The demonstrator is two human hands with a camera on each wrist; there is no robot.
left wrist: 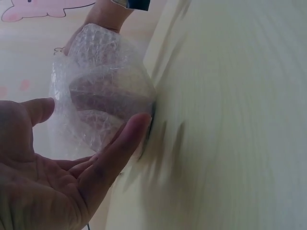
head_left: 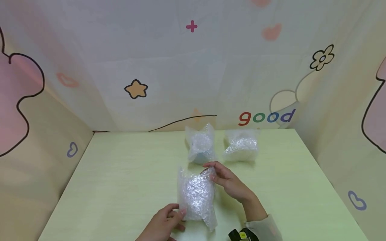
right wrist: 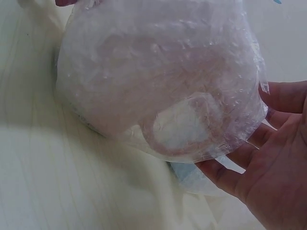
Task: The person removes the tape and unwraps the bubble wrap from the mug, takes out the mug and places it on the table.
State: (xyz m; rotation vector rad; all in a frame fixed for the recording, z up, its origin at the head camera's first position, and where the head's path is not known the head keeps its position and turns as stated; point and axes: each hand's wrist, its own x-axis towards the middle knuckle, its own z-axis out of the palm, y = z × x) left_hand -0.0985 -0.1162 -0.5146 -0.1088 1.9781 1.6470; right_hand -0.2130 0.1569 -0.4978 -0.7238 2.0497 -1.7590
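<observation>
Gripping opposite corners in the head view, right hand (head_left: 230, 185) and left hand (head_left: 164, 222) hold a bubble-wrapped packet (head_left: 197, 197) toward the surface's (head_left: 120, 187) near edge; a second packet (head_left: 201, 144) and third packet (head_left: 241, 144) sit along the far edge. Left wrist view: thumb and fingers straddle the wrap; a low hold should steady it. Right wrist view: a loop (right wrist: 152, 139) shows through, so light pressure seems wise.

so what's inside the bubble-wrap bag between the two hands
Through the bubble-wrap bag, the right wrist view shows a pinkish, mug-like object with a looped handle. Covered, its finer details and interior cannot be seen.
</observation>
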